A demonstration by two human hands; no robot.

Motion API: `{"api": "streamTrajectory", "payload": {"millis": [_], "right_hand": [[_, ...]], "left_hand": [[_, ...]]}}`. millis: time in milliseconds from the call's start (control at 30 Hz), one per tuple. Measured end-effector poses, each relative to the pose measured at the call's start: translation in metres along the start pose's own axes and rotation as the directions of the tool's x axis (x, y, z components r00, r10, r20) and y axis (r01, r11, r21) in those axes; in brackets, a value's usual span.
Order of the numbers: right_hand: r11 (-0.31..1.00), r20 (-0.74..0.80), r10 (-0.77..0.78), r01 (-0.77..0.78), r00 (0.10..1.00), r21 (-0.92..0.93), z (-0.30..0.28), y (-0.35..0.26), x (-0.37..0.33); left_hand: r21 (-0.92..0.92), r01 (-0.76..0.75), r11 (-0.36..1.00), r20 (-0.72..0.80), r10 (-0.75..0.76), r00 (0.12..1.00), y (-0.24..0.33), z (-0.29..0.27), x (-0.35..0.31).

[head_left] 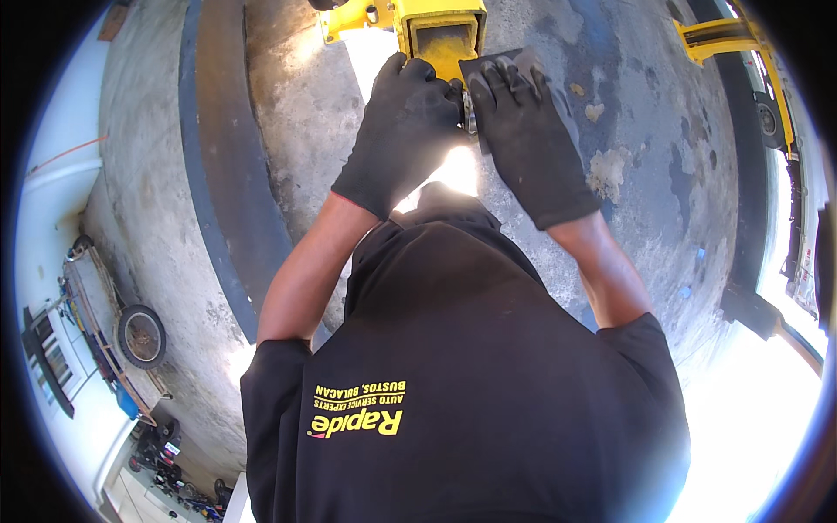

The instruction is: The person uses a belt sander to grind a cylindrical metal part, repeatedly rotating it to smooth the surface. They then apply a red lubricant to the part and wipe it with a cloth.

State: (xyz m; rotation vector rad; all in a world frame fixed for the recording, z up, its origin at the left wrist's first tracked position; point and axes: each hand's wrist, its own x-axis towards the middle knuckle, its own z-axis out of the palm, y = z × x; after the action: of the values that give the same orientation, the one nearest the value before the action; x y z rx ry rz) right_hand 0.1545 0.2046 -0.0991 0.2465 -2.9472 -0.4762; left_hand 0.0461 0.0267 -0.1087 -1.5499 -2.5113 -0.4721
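Both of my hands wear black gloves and reach forward to a yellow square metal tube (442,35) with an open end. My left hand (405,131) is closed just below the tube's left side, its fingers curled; what they grip is hidden. A small shiny metal piece (472,118) shows between the two hands, beside my left fingertips. My right hand (527,139) lies palm down with its fingers stretched out over a dark flat sheet (472,66), whose edges show around the fingers. The sheet's material cannot be made out.
More yellow metalwork (344,22) stands left of the tube. A long dark strip (228,131) runs along the stained concrete floor (139,174) on the left. A wheel (141,336) lies at the far left; a yellow frame (719,39) stands at the upper right.
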Motion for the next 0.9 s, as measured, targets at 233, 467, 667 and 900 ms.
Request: {"api": "streamTrajectory", "payload": {"millis": [233, 467, 667, 900], "right_hand": [[0.997, 0.074, 0.075, -0.073, 0.994, -0.034, -0.01, -0.03, -0.027], [0.995, 0.184, 0.065, -0.079, 0.981, 0.068, 0.009, 0.005, 0.019], [0.99, -0.011, 0.138, -0.138, 0.99, 0.028, 0.002, -0.043, -0.033], [0.975, 0.084, 0.208, -0.213, 0.974, 0.056, 0.017, 0.02, 0.006]], "left_hand": [[0.055, -0.101, 0.993, -0.065, 0.104, 0.992, -0.007, 0.007, -0.002], [0.067, -0.01, 0.998, 0.017, 0.009, 1.0, 0.006, -0.002, -0.001], [0.069, -0.045, 0.997, -0.063, 0.05, 0.997, 0.001, 0.005, -0.006], [0.028, -0.039, 0.999, -0.095, 0.041, 0.995, 0.005, -0.001, -0.008]]}}
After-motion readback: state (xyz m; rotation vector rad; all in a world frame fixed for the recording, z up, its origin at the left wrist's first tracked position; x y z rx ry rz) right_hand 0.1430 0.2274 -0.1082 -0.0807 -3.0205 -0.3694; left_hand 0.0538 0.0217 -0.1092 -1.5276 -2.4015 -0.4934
